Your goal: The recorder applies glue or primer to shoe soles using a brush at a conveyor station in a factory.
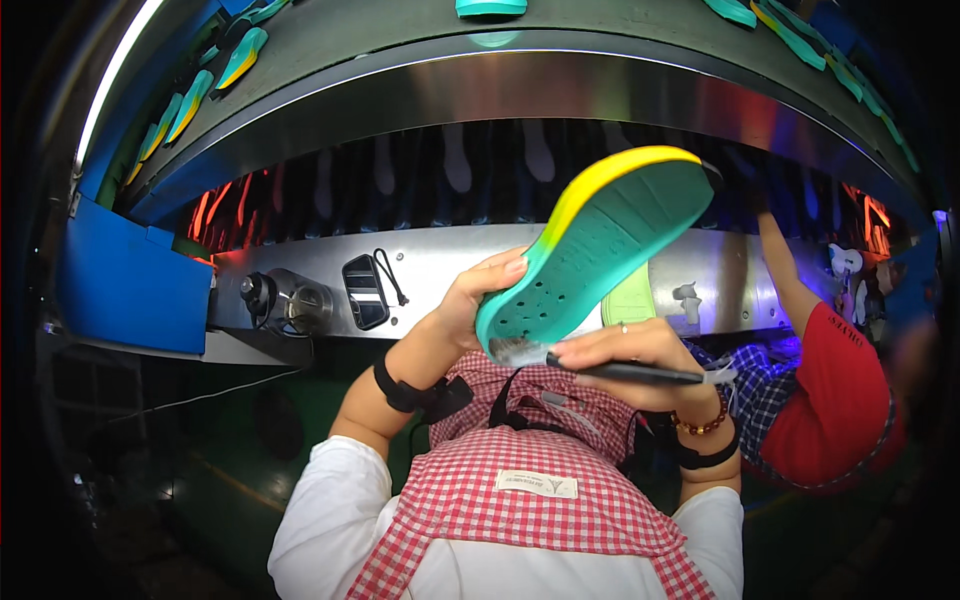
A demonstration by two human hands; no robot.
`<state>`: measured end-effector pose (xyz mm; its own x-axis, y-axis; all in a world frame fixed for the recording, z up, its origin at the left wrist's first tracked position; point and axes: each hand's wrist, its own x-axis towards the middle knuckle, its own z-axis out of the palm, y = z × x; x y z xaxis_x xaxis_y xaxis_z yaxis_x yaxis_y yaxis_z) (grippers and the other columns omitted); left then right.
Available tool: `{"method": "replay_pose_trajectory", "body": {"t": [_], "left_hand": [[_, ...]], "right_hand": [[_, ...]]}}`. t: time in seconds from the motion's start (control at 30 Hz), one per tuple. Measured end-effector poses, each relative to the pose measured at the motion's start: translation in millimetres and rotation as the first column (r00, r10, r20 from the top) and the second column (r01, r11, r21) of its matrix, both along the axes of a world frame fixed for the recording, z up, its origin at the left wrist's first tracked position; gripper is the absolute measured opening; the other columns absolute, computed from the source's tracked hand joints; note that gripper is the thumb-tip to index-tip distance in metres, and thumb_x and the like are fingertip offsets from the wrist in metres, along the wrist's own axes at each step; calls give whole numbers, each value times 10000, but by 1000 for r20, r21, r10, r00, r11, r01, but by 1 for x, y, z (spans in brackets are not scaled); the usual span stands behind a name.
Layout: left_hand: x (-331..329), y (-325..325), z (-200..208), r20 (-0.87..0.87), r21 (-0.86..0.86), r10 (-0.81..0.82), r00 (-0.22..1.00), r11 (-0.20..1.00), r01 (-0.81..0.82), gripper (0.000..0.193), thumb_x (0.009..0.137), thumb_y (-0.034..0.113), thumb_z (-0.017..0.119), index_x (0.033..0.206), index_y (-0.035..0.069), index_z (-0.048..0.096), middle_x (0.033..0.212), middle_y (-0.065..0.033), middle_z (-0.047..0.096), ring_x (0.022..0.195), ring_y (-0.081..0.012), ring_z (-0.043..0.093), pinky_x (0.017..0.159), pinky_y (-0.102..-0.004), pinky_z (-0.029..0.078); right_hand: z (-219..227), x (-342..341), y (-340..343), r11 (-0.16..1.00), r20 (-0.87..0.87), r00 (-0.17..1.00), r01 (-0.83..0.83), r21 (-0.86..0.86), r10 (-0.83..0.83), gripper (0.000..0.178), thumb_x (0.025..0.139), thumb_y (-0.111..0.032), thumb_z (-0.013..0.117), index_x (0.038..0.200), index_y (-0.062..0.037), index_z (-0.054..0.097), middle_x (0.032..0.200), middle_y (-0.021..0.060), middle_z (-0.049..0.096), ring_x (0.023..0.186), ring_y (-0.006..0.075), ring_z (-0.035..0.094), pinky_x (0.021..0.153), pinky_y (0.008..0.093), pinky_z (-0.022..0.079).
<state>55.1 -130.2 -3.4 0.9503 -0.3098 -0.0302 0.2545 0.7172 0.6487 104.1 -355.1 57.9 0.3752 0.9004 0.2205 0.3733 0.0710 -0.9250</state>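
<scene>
Largest of what we see is the conveyor (400, 42) across the top, with the steel bench (455, 245) running below it; at our right, a co-worker in red (835, 385) reaches toward the bench's far end. The big teal and yellow sole (620, 225) is up in front of us, over the bench, its long axis slanting from lower left to upper right. Our left hand (487, 292) is closed on its left edge near the lower, perforated end, thumb on the face, so most of the sole extends up and right from that grip. Our right hand (632, 350) is below the sole, fingers wrapped around the brush (650, 374), whose handle lies nearly level. A glass jug (303, 305) and a phone (366, 292) are farther left. Smallest, the bristles (515, 351) point left and meet the sole's lower end, just below our left hand; blur hides the exact contact.
</scene>
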Motion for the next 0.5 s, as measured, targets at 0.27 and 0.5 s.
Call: {"method": "replay_pose_trajectory", "body": {"t": [0.27, 0.5], "left_hand": [[5, 4, 28, -111, 208, -297, 948, 926, 314, 627, 831, 299, 514, 1333, -52, 382, 1255, -205, 510, 1125, -254, 523, 949, -344, 413], [-1, 15, 30, -256, 271, -227, 940, 916, 295, 582, 875, 392, 512, 1280, -23, 466, 1136, -185, 581, 942, -217, 616, 799, -331, 513]], "right_hand": [[22, 20, -12, 988, 118, 981, -154, -25, 156, 217, 722, 35, 697, 933, -13, 679, 975, 152, 679, 924, 263, 666, 811, 331, 530], [16, 26, -31, 999, 71, 997, -8, -41, 11, 237, 755, 2, 674, 990, -33, 668, 1022, 127, 672, 957, 237, 656, 845, 319, 517]]}}
